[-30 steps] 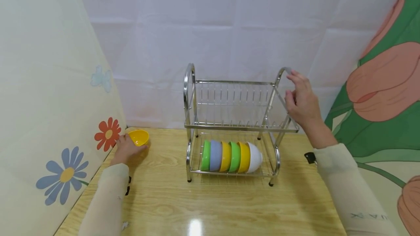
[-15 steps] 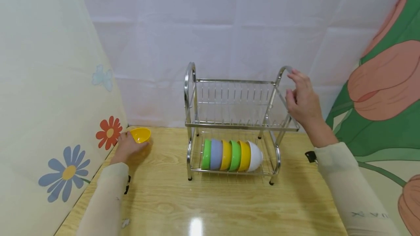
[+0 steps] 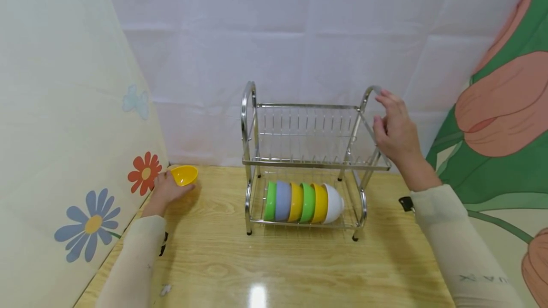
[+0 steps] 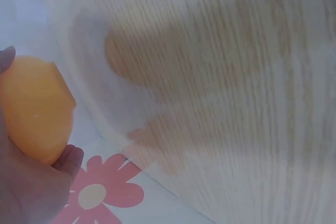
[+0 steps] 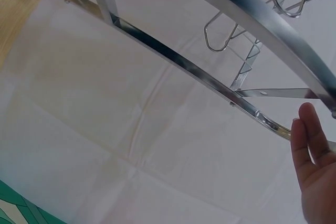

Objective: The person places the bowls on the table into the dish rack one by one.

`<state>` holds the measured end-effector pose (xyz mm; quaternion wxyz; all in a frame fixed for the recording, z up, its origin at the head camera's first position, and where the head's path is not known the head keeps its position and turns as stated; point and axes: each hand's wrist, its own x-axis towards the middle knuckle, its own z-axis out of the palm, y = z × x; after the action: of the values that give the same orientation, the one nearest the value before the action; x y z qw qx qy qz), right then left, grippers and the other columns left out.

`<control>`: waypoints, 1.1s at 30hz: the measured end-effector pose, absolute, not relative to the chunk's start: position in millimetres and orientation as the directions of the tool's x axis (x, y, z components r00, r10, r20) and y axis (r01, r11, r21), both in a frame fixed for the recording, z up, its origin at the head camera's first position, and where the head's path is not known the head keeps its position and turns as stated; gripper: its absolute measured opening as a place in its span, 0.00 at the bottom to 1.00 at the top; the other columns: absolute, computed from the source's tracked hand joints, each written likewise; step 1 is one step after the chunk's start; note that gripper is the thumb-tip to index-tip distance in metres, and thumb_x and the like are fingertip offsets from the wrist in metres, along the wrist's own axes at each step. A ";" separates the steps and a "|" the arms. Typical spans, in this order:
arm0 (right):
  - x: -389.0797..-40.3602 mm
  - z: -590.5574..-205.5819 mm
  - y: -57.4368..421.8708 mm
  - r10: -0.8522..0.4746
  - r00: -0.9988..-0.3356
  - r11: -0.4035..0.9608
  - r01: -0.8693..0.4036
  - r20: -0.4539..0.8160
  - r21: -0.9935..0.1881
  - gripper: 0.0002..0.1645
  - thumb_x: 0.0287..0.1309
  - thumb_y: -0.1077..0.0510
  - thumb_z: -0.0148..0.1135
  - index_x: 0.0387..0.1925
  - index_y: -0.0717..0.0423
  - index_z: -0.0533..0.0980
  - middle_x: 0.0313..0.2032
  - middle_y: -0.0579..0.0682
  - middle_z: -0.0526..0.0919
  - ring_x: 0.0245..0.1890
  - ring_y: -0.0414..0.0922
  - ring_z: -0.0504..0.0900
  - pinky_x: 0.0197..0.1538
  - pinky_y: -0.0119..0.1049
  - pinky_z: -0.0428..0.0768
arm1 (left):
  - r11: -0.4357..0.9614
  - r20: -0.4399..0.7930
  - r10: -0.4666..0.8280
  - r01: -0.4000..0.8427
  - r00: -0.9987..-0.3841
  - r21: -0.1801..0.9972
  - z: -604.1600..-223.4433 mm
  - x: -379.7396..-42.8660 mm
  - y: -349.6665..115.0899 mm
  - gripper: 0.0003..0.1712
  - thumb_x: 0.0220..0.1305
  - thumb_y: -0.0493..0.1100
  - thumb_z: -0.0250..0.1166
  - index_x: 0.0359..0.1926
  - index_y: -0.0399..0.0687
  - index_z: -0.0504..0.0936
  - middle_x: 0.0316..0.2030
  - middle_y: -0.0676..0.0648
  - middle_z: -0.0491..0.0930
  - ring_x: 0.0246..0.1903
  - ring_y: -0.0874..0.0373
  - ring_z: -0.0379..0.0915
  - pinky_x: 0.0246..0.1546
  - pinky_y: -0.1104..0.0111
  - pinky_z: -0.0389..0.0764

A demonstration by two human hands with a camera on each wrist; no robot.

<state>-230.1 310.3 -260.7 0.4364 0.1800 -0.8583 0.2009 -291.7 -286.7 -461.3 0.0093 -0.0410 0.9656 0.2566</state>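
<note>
My left hand (image 3: 167,188) grips a small yellow bowl (image 3: 185,175) at the table's back left corner, thumb on the near side and fingers round the far side. In the left wrist view the bowl (image 4: 39,111) shows its smooth side between thumb and fingers. My right hand (image 3: 397,132) is up at the right arched handle of a two-tier metal dish rack (image 3: 317,164), its fingertips right at the bar and its thumb held apart. The right wrist view shows slightly bent fingers (image 5: 310,135) beside the rail.
Several bowls stand on edge in a row on the rack's lower tier: green (image 3: 270,201), grey-blue (image 3: 282,201), yellow, and a white one (image 3: 334,203) at the right end. The upper tier has wire slots. A white cloth (image 3: 274,51) hangs behind the wooden table (image 3: 214,251).
</note>
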 end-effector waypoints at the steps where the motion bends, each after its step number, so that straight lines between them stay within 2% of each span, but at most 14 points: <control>1: -230.0 -260.6 310.3 -0.132 -0.556 0.855 -0.483 0.820 -0.190 0.31 0.65 0.67 0.54 0.70 0.59 0.67 0.72 0.53 0.68 0.28 0.33 0.68 0.28 0.23 0.64 | 0.863 -0.033 -0.073 -0.080 -0.997 0.498 -461.2 -291.6 -286.9 0.69 0.59 0.68 0.65 0.71 0.16 0.41 0.66 0.17 0.45 0.62 0.25 0.45 0.63 0.35 0.66; 9: -232.4 -261.6 311.4 -0.135 -0.541 0.854 -0.488 0.830 -0.179 0.30 0.65 0.67 0.53 0.69 0.60 0.67 0.72 0.54 0.69 0.27 0.33 0.68 0.28 0.23 0.64 | 0.865 0.044 -0.048 -0.020 -0.998 0.501 -459.6 -290.6 -286.5 0.66 0.58 0.66 0.67 0.72 0.20 0.46 0.67 0.19 0.47 0.63 0.26 0.47 0.60 0.34 0.66; 17: -231.5 -261.6 310.5 -0.127 -0.549 0.854 -0.484 0.826 -0.190 0.31 0.66 0.66 0.52 0.70 0.59 0.67 0.72 0.54 0.69 0.28 0.30 0.66 0.28 0.26 0.65 | 0.860 0.034 -0.026 -0.005 -0.999 0.511 -447.9 -283.9 -281.4 0.67 0.58 0.68 0.66 0.74 0.23 0.44 0.69 0.19 0.44 0.65 0.25 0.46 0.60 0.31 0.65; 22: -231.2 -261.3 310.0 -0.124 -0.552 0.852 -0.485 0.825 -0.196 0.30 0.66 0.66 0.52 0.70 0.59 0.67 0.72 0.53 0.69 0.27 0.28 0.65 0.28 0.24 0.64 | 0.857 0.056 0.003 0.031 -0.998 0.515 -438.1 -277.9 -278.8 0.66 0.59 0.67 0.67 0.74 0.23 0.45 0.69 0.20 0.45 0.65 0.26 0.46 0.60 0.31 0.66; 33: -231.2 -261.3 309.0 -0.123 -0.553 0.856 -0.479 0.824 -0.194 0.30 0.67 0.66 0.52 0.70 0.57 0.67 0.72 0.53 0.69 0.26 0.28 0.64 0.27 0.24 0.64 | 0.860 0.123 0.013 0.074 -0.992 0.505 -428.1 -267.3 -279.0 0.68 0.58 0.73 0.65 0.75 0.26 0.46 0.71 0.22 0.47 0.62 0.28 0.51 0.55 0.32 0.71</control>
<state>-231.2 309.0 -261.3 0.4392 0.1754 -0.8574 0.2029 -267.3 -279.0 -428.1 -0.0578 0.0225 0.9626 0.2636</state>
